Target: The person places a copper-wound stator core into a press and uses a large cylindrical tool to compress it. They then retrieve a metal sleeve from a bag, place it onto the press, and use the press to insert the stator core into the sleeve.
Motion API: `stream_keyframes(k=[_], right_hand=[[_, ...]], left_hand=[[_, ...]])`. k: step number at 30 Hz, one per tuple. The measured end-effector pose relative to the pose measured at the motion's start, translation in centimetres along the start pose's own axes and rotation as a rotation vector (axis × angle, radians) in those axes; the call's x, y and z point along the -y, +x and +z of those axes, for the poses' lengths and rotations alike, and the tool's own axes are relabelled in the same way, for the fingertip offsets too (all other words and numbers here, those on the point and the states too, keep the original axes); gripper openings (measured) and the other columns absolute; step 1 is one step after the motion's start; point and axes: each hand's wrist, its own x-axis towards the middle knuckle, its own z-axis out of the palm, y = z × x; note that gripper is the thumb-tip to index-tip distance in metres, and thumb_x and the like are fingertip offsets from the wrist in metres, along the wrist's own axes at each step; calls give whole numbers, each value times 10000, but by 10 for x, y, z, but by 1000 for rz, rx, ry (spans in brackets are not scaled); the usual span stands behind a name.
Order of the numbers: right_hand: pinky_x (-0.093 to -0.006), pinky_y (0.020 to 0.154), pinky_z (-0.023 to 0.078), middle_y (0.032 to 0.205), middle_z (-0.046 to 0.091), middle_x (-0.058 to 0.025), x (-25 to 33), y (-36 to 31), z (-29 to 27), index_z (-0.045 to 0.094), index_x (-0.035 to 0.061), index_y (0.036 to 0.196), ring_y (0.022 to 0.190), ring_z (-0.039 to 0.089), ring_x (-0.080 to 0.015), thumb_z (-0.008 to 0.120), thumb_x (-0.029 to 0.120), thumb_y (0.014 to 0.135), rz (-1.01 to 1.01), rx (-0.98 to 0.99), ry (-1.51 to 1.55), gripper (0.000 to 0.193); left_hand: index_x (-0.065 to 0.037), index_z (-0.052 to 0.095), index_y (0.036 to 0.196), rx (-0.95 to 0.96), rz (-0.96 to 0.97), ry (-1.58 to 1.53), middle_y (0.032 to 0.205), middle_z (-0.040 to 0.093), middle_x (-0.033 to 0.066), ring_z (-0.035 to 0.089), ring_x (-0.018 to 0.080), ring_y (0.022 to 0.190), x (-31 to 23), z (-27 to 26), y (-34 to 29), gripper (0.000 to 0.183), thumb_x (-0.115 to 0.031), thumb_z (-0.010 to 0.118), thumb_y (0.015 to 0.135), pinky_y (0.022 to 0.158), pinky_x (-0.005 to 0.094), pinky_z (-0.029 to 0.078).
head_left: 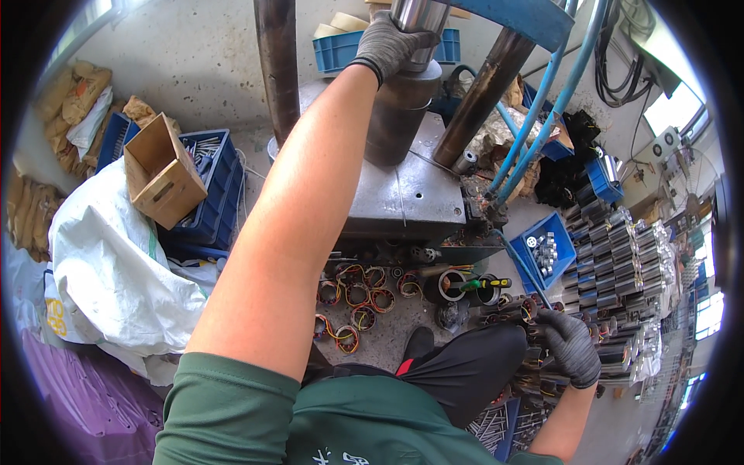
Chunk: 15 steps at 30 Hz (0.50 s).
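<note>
My left hand (pixel 387 48), in a grey knit glove, reaches far forward with its fingers wrapped round a shiny metal cylinder (pixel 422 58). That cylinder stands on top of a wider, darker steel cylinder (pixel 395 116), which rests on the metal bed (pixel 387 190) of a press. The upper end of the shiny piece is cut off by the picture's top edge. At the right, my gloved right hand (pixel 572 350) is curled at the end of a thin metal lever (pixel 525 267) that slopes down from the press.
Dark press columns (pixel 276 70) flank the bed. Copper-wound stator rings (pixel 356 294) and a green-handled tool (pixel 473 285) lie below it. Stacked metal cylinders (pixel 612 271) and a blue bin (pixel 568 246) of parts stand right. Left are a wooden box (pixel 167 182) and white sack (pixel 108 256).
</note>
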Motion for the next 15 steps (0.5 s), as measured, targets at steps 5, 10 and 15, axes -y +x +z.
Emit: stream_keyframes(k=[5,10,15], right_hand=[[-408,849,567,1000,739,-214,-9,3,0,706,-26,1156,925,725,-354,612,61,885,-95,136,-211,300],[-403,855,567,1004,741,-207,-9,1,0,707,-21,1154,928,725,-347,614,69,898,-143,-63,-137,287],[-375,847,563,1018,743,-197,-5,4,-4,700,-27,1179,920,729,-316,625,56,918,-36,70,-121,285]], left_hand=[[60,526,1321,-8,5,5,1196,703,223,703,303,1095,1,-1,0,971,-548,921,674,1013,375,544],[64,524,1324,18,0,36,1198,702,226,704,307,1094,-4,-2,-1,973,-546,919,676,1008,373,548],[66,523,1325,26,-8,1,1201,702,225,703,305,1100,-4,-4,-4,978,-546,921,673,1006,369,549]])
